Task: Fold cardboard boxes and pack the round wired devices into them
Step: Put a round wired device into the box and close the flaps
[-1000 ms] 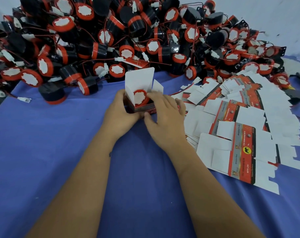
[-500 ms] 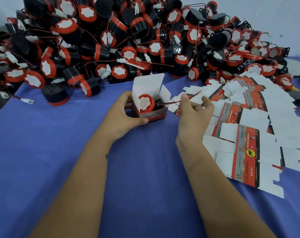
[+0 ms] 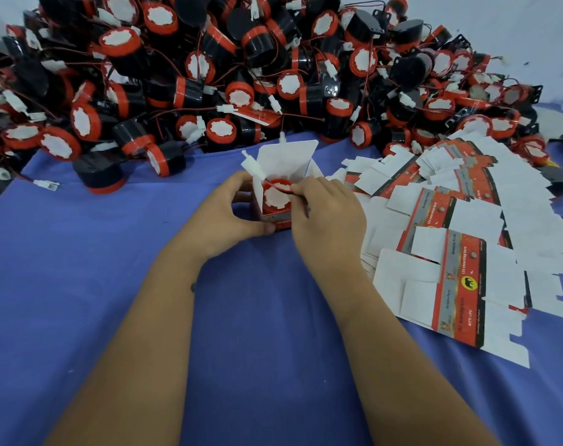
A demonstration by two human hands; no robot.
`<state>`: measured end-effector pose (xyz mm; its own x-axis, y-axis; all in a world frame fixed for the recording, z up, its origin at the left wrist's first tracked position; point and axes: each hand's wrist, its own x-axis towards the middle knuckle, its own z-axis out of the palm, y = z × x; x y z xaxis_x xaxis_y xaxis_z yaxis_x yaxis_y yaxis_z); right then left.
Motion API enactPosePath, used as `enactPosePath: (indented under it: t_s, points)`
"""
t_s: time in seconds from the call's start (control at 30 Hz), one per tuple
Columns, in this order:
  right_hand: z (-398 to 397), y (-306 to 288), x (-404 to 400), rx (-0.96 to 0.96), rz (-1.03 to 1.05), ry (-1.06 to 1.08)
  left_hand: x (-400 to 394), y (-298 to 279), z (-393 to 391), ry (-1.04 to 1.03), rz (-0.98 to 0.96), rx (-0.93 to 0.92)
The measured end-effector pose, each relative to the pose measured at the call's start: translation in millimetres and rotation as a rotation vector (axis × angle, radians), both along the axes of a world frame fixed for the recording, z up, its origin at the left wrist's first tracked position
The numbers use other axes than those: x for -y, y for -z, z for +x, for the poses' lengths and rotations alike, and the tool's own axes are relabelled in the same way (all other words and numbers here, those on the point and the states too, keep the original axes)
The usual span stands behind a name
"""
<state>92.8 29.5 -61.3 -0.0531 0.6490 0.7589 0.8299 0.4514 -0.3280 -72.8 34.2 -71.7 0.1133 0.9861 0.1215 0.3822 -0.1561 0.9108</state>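
Centre of the frame: a small cardboard box [image 3: 275,217], red printed outside and plain white inside, stands on the blue cloth [image 3: 80,268] with its smooth white lid flap [image 3: 286,159] upright. Inside sits a round device [image 3: 276,198], with a red rim and a white paper face. The left hand [image 3: 223,214] curls round the box's left side, thumb at the lower front edge. The right hand [image 3: 326,214] pinches the thin red wire [image 3: 278,187] between thumb and fingertips, right over the opening. The wire's white plastic connector [image 3: 253,167] sticks up at the box's upper left corner. Across the top, a heap of black-and-red devices [image 3: 241,75], wires tangled. On the right, flat unfolded box blanks [image 3: 460,252] fan out, overlapping.
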Motion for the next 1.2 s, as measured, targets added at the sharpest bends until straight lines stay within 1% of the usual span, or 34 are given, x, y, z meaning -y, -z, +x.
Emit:
enactPosePath:
  t_s: [0.07,0.23,0.3,0.4,0.47,0.57,0.6,0.7,0.73,0.83,0.9,0.97,1.03,1.1,1.2]
  points:
    - [-1.8,0.2,0.8,0.031,-0.003,0.014,0.2,0.5,-1.3,0.019,-0.010,-0.001]
    - [-1.4,-0.9,-0.5,0.066,-0.124,0.038,1.4,-1.4,2.6,0.041,-0.027,0.014]
    - [-1.4,-0.7,1.2,0.086,-0.193,0.019,2.7,-2.6,9.2,0.010,-0.059,0.071]
    - [-2.0,-1.3,3.4,0.105,-0.214,-0.005,3.7,-2.7,22.9,-0.068,-0.072,0.175]
    - [-4.6,-4.2,3.5,0.126,-0.186,0.025,2.7,-1.9,31.6,-0.146,-0.035,0.166]
    - [-9.1,-7.9,5.7,0.252,-0.160,0.126,2.2,-0.7,39.4,-0.209,0.022,0.102]
    - [-9.8,-9.4,7.4,0.257,-0.193,0.131,2.3,-0.4,40.4,-0.211,0.029,0.095]
    - [-9.2,-14.0,11.1,0.187,-0.291,0.084,3.4,-0.6,41.0,-0.216,0.028,0.093]
    - [-8.9,-14.5,11.4,0.201,-0.305,0.081,3.6,-0.5,41.2,-0.214,0.033,0.101]
    - [-9.4,-15.5,14.1,0.361,-0.256,0.174,3.6,-1.0,45.5,-0.209,0.094,0.119]
    - [-11.6,-16.6,17.1,0.410,-0.191,0.239,3.1,-2.0,49.4,-0.221,0.140,0.102]
    - [-13.0,-16.8,18.0,0.369,-0.219,0.195,3.1,-2.9,51.4,-0.210,0.138,0.120]
    - [-13.5,-16.7,16.0,0.279,-0.252,0.125,3.1,-4.1,51.5,-0.190,0.116,0.114]
    - [-12.9,-15.8,13.5,0.186,-0.229,0.094,0.5,-2.0,51.2,-0.184,0.102,0.093]
    - [-10.0,-12.9,9.6,-0.020,-0.146,0.046,-2.7,0.8,51.6,-0.183,0.084,0.133]
